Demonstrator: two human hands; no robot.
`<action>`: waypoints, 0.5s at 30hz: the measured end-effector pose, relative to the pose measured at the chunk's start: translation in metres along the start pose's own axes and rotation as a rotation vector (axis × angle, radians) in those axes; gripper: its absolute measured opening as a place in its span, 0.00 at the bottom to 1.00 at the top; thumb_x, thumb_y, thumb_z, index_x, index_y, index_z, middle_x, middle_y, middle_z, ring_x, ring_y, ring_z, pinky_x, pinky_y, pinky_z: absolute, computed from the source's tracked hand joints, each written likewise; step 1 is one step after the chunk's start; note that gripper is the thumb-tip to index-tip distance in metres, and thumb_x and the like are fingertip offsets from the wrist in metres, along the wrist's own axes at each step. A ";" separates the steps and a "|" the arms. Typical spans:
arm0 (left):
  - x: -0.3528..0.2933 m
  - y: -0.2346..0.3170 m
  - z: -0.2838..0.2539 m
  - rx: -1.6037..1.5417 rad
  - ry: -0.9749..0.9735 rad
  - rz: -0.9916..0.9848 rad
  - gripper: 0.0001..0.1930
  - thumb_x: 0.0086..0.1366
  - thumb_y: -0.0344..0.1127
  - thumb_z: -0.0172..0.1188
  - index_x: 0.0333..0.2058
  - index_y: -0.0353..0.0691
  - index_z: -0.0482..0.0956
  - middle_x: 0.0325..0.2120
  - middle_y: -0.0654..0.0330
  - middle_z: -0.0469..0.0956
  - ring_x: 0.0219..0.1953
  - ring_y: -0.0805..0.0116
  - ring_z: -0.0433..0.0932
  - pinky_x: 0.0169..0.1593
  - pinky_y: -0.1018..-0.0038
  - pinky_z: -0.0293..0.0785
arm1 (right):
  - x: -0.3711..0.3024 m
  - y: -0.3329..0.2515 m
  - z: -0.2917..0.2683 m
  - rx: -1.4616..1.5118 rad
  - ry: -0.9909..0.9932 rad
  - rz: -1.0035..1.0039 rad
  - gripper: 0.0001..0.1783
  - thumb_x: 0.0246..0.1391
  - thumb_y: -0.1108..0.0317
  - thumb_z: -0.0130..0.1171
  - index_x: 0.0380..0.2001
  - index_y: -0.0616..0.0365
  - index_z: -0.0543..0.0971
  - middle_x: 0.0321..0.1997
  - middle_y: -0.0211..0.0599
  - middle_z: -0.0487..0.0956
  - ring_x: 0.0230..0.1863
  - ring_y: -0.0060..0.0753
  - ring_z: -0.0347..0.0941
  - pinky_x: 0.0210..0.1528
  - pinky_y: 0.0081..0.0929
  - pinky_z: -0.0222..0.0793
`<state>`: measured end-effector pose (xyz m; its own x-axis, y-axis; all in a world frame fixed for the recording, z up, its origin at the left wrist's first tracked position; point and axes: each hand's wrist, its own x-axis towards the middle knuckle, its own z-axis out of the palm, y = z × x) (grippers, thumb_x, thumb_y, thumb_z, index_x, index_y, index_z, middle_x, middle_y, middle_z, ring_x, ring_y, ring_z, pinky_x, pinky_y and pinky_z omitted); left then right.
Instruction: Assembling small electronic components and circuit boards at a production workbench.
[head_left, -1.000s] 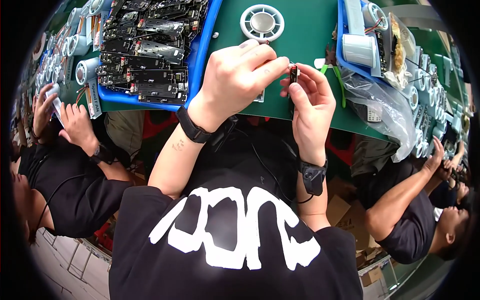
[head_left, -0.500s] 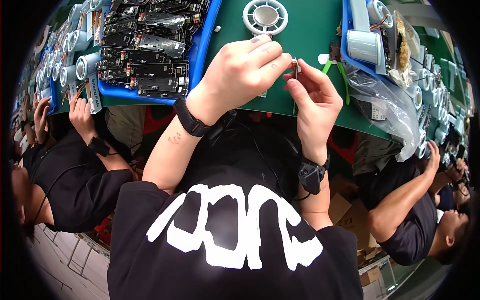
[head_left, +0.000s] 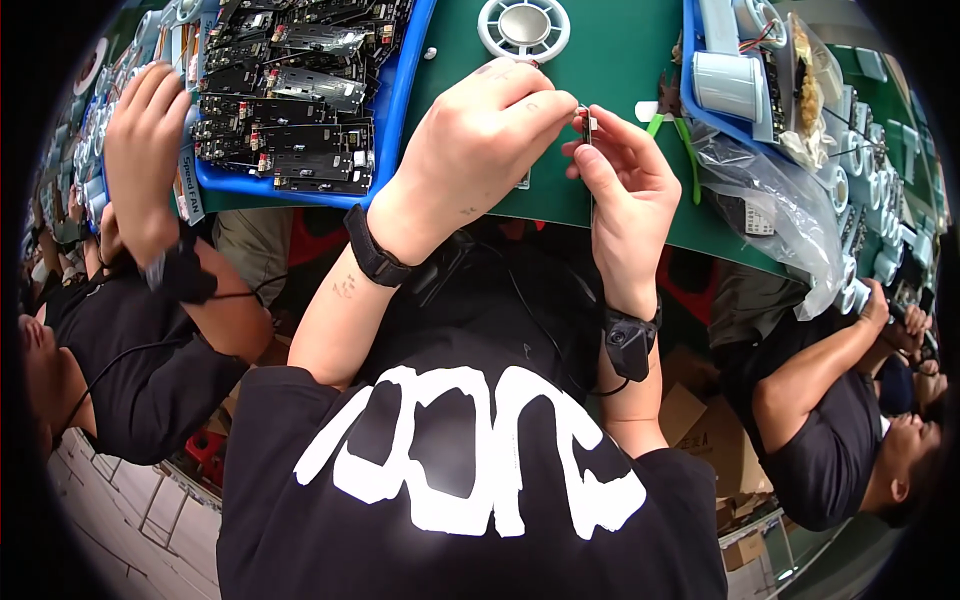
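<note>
Green table (head_left: pixel 622 60), near side: the right hand (head_left: pixel 634 185) pinches a board (head_left: pixel 587 128) on edge; the left hand (head_left: pixel 478 135) brings fingertips together just beside it, any hold hidden. Uneven pressure could make the board slip.

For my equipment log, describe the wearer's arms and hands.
The left hand and right hand are gloveless, the short sleeves black. The left arm has dark markings and a black wristband; the right arm, a boxy black device with cable.
</note>
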<state>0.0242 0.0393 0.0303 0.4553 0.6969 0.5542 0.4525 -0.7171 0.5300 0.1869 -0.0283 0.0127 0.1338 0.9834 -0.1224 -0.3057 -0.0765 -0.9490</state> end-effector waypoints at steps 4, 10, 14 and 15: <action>0.000 0.001 0.000 -0.005 0.042 -0.014 0.09 0.55 0.23 0.70 0.36 0.36 0.83 0.29 0.57 0.79 0.30 0.61 0.80 0.32 0.72 0.78 | 0.001 -0.003 0.000 0.028 -0.002 0.005 0.20 0.61 0.80 0.61 0.56 0.67 0.77 0.49 0.43 0.82 0.43 0.31 0.81 0.43 0.23 0.76; -0.002 -0.003 0.002 0.002 0.038 0.040 0.10 0.55 0.24 0.70 0.36 0.36 0.83 0.29 0.58 0.79 0.30 0.61 0.80 0.32 0.71 0.78 | 0.000 0.000 0.001 0.105 -0.030 -0.002 0.19 0.62 0.79 0.60 0.56 0.67 0.76 0.50 0.43 0.82 0.45 0.32 0.81 0.44 0.24 0.77; -0.002 -0.005 0.002 0.053 0.000 0.101 0.10 0.54 0.24 0.71 0.35 0.35 0.82 0.28 0.58 0.78 0.29 0.61 0.79 0.32 0.71 0.78 | -0.004 0.002 0.000 0.053 -0.020 -0.026 0.19 0.62 0.80 0.59 0.57 0.67 0.75 0.50 0.44 0.81 0.46 0.33 0.81 0.46 0.26 0.78; -0.003 -0.005 0.002 0.055 -0.001 0.100 0.10 0.54 0.24 0.71 0.35 0.35 0.82 0.28 0.58 0.78 0.29 0.61 0.79 0.32 0.71 0.78 | -0.005 0.003 0.000 0.055 -0.021 -0.026 0.19 0.62 0.80 0.59 0.57 0.67 0.75 0.50 0.44 0.81 0.46 0.33 0.81 0.46 0.26 0.78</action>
<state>0.0224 0.0411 0.0249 0.5008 0.6215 0.6024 0.4461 -0.7818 0.4357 0.1851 -0.0332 0.0101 0.1226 0.9882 -0.0912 -0.3537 -0.0424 -0.9344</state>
